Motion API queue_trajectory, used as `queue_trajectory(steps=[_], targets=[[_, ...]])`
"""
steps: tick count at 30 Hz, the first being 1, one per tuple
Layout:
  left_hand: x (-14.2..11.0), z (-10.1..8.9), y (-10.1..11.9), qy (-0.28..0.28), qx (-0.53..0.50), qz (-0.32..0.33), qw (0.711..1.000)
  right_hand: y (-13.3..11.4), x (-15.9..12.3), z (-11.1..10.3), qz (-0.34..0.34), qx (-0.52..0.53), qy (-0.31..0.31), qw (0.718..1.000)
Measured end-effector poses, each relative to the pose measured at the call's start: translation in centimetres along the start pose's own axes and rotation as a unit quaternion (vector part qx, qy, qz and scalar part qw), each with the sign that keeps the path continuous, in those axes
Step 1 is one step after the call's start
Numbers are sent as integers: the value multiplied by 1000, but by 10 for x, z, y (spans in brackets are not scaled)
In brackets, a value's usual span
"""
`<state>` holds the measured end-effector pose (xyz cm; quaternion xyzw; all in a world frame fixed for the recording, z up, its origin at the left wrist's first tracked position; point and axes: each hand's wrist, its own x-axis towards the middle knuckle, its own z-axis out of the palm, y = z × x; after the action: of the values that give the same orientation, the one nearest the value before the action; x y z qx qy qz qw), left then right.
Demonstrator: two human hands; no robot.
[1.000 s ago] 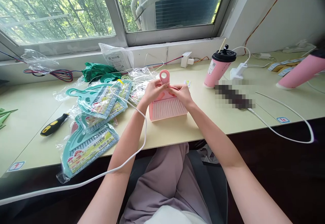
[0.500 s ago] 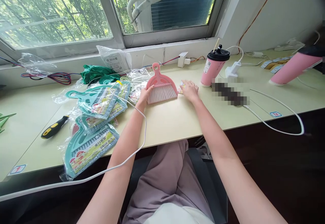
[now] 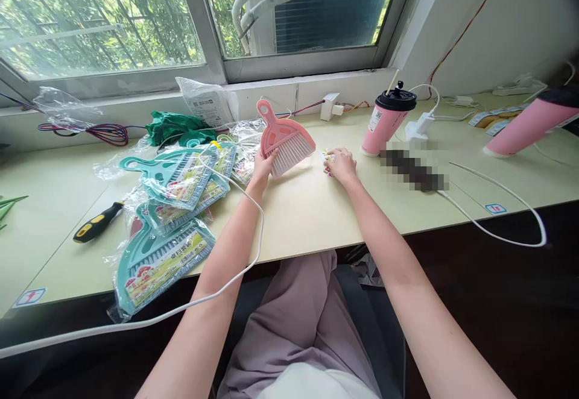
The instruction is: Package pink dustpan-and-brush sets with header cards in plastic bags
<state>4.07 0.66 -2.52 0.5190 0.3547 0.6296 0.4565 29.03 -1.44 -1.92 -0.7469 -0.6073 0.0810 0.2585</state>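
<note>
Pink dustpan [image 3: 286, 135] (tilted) in left hand [image 3: 263, 167].

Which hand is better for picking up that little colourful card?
Probably the right hand: it is right at the card, while the left hand holds the pink dustpan and brush.

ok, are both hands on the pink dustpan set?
No, only the left hand holds the pink dustpan set, while the right hand is at a small printed card off to its right.
</note>
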Motion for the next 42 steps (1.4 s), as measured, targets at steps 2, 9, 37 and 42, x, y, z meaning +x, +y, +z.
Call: queue_trajectory(steps=[2,9,37,42], targets=[[0,1,-1,-1,-1,10,1000,8,3,-1,28,6,-7,1000],[-5,4,-2,6,26,13,1000,28,15,-19,4,3,-96,995],[11,-4,-28,-21,61,56,996,17,4,-29,39,-26,-118,992],[12,-3,-28,-17,71,59,996,21,9,-33,25,32,-96,995]])
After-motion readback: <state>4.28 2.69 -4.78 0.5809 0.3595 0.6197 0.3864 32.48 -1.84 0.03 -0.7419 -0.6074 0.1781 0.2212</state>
